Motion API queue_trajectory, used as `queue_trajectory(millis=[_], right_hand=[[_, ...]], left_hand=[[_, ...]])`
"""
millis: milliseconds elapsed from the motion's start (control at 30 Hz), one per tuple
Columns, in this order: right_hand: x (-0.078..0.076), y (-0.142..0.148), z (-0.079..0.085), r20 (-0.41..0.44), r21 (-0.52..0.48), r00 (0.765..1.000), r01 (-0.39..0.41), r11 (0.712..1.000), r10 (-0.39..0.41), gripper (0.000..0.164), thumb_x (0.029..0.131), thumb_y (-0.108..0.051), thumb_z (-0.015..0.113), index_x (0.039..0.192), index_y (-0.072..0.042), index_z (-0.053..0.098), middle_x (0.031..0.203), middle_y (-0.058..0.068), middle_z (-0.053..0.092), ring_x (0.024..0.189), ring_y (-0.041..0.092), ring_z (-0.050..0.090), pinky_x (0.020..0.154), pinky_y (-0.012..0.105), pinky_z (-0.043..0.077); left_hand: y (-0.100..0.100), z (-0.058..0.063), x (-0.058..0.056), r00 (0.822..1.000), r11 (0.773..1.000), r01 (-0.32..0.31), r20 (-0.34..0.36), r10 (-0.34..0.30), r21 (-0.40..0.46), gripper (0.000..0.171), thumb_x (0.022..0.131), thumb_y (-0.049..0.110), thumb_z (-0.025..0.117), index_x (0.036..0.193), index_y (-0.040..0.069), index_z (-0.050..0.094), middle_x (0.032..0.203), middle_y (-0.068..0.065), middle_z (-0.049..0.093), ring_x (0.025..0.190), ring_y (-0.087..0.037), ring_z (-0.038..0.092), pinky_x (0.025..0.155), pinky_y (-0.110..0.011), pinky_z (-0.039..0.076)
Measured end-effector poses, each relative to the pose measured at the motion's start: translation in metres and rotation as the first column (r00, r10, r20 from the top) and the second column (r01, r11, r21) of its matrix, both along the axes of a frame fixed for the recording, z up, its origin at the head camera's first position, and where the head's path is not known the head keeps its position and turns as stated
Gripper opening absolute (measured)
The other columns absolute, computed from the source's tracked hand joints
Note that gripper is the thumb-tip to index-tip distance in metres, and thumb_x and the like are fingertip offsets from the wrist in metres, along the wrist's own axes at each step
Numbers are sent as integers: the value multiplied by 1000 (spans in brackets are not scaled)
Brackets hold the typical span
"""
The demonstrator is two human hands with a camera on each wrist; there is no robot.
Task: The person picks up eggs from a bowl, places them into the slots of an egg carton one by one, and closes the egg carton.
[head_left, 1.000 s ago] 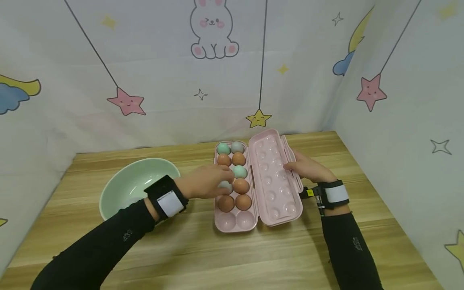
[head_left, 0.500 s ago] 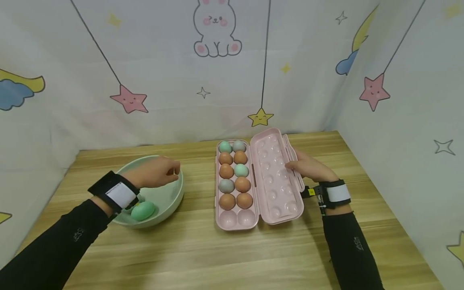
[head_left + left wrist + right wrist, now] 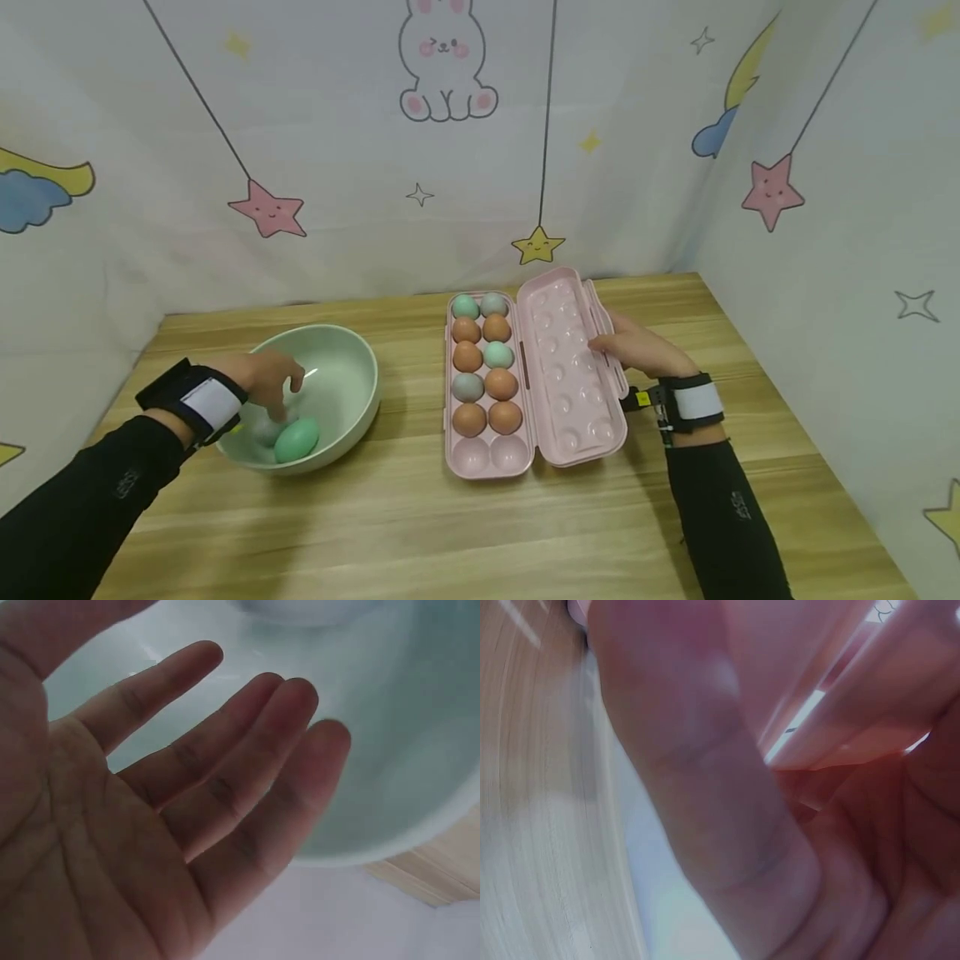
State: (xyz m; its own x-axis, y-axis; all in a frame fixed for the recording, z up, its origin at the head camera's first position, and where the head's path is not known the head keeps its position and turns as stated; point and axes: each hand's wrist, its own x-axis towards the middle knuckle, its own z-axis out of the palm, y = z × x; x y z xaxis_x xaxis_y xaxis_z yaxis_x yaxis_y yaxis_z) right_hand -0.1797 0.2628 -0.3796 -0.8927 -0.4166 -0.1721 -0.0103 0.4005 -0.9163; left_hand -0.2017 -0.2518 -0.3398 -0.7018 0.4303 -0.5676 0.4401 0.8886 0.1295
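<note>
My left hand point(image 3: 268, 379) is inside the pale green bowl point(image 3: 356, 417), over a grey egg point(image 3: 264, 432) and a green egg point(image 3: 297, 440) lying at its near left. Its fingers are spread and loosely bent around nothing in the left wrist view, where part of a pale egg point(image 3: 311, 606) shows at the top edge. My right hand point(image 3: 641, 346) grips the raised lid point(image 3: 562, 375) of a pink egg carton, thumb over the outer edge. Brown, grey and green eggs fill most of the carton's base point(image 3: 491, 477); the two nearest cups hold none.
A wooden table point(image 3: 420, 533) carries the bowl on the left and the carton right of centre. Behind it and to the right hang white curtains point(image 3: 337, 150) printed with stars and a rabbit.
My left hand has left a brown egg in the carton's third row, swung left to the bowl, and lowered into it with fingers opening. The right hand stays on the lid.
</note>
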Motion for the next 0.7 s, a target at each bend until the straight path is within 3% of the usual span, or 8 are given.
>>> queue_trajectory(millis=[167, 333, 500, 700], right_hand=[[0, 2, 0, -14, -14, 1000, -6, 1000, 5, 71, 97, -4, 42, 156, -2, 2, 136, 34, 40, 100, 37, 61, 75, 44, 55], [1, 1, -1, -13, -16, 1000, -8, 1000, 8, 71, 98, -4, 42, 156, -4, 1, 138, 33, 38, 101, 37, 60, 75, 45, 55], [0, 0, -2, -6, -19, 1000, -8, 1000, 8, 71, 98, -4, 42, 156, -5, 0, 139, 32, 37, 102, 38, 59, 76, 45, 55], [-2, -1, -2, -17, -52, 999, -45, 998, 45, 71, 97, -1, 41, 156, -3, 1, 138, 33, 37, 104, 39, 59, 78, 46, 54]], left_hand=[[-1, -1, 5, 1000, 999, -26, 4, 26, -38, 30, 69, 6, 80, 92, 4, 61, 89, -10, 54, 74, -24, 51, 60, -32, 46], [-1, -7, 9, 988, 991, -133, 77, 135, -26, 29, 70, 1, 77, 94, 7, 61, 89, -10, 53, 72, -24, 54, 56, -29, 49], [-2, -16, 7, 978, 983, -186, 99, 186, -13, 29, 76, 6, 75, 101, 5, 61, 94, -12, 53, 70, -22, 57, 54, -28, 50], [-3, -28, 0, 993, 992, -111, 41, 109, 61, 34, 72, 9, 80, 99, 2, 61, 87, -8, 54, 66, -20, 57, 55, -29, 49]])
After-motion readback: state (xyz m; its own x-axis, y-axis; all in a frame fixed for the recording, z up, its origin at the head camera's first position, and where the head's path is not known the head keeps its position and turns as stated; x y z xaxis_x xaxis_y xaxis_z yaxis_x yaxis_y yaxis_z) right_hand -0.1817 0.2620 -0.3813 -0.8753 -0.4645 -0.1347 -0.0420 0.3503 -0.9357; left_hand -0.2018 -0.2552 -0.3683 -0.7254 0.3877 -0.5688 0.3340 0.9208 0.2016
